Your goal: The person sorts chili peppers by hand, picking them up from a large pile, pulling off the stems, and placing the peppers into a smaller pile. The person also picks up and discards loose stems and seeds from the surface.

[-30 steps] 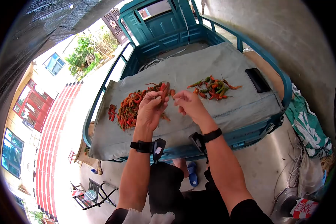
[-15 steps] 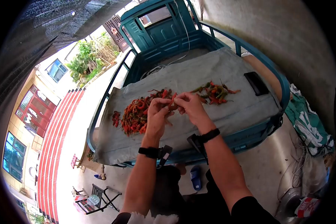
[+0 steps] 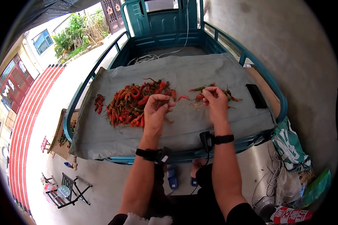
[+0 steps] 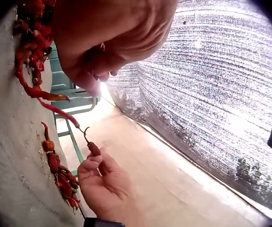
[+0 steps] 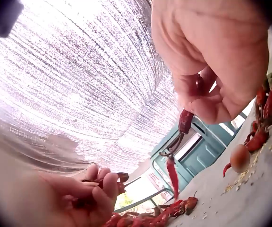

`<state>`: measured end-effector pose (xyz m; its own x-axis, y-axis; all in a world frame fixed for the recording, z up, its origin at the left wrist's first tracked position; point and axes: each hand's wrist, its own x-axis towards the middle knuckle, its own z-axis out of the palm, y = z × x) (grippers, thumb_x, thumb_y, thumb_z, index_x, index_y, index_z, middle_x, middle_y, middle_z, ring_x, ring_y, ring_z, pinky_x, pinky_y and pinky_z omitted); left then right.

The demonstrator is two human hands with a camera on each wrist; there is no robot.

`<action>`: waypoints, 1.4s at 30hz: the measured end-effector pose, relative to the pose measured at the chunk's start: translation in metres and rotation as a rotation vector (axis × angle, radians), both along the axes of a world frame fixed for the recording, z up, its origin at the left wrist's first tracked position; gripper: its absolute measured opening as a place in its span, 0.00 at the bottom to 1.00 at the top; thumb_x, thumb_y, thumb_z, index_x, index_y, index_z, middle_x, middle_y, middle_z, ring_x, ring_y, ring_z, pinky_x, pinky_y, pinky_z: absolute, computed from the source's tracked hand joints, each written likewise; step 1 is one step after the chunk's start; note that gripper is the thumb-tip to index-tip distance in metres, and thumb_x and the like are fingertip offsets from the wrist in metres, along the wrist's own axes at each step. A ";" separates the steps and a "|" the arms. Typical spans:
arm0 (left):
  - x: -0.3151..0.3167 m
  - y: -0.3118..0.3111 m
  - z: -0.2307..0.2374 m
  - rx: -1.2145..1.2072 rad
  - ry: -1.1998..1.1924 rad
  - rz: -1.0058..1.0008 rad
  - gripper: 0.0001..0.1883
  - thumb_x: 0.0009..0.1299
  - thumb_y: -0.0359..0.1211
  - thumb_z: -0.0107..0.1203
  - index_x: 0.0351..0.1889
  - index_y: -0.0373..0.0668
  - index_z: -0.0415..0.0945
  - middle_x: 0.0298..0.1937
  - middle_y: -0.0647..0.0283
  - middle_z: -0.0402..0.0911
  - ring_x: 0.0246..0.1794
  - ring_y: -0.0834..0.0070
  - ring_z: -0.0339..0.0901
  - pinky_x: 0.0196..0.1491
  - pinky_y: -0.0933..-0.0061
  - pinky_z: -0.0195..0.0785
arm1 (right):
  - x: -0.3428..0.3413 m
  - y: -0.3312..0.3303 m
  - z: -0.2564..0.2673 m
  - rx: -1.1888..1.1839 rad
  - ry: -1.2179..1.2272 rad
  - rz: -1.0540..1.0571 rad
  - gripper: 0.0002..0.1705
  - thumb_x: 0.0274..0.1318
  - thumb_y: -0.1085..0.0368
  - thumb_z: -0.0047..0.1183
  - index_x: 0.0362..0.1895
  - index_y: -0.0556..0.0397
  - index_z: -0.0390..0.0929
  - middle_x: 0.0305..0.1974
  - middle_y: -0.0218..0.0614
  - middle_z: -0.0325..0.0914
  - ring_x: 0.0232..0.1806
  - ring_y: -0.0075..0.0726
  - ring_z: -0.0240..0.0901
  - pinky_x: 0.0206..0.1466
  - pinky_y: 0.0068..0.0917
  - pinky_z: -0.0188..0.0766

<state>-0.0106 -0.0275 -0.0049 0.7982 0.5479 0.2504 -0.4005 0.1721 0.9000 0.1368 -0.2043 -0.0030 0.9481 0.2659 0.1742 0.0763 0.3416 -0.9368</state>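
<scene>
My right hand pinches a dark red chili pepper, its stem pointing left towards my other hand. Tip to tip with that stem is a slimmer bright red chili, which in the right wrist view hangs below it. My left hand is curled near the right edge of a big heap of red chilies. Between its fingers, chili pieces stick out in the right wrist view; the palm hides the rest. Beyond my right hand lies a smaller pile of red and green chilies.
Pale seeds are scattered on the grey cloth between the piles. The cloth covers the rear of a teal cargo bed with side rails. A black phone lies at the right. Below left stands a folding stool.
My hands were together at a chili half a second ago and are now apart. The right hand has moved right, towards the smaller pile, with a chili. The head view has shifted.
</scene>
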 end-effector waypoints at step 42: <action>-0.009 -0.023 0.010 -0.079 0.102 0.039 0.10 0.78 0.27 0.53 0.55 0.41 0.77 0.49 0.64 0.84 0.37 0.80 0.82 0.33 0.79 0.69 | 0.023 -0.032 -0.003 -0.387 -0.467 -0.257 0.13 0.66 0.69 0.61 0.52 0.60 0.81 0.46 0.38 0.85 0.48 0.31 0.81 0.52 0.29 0.78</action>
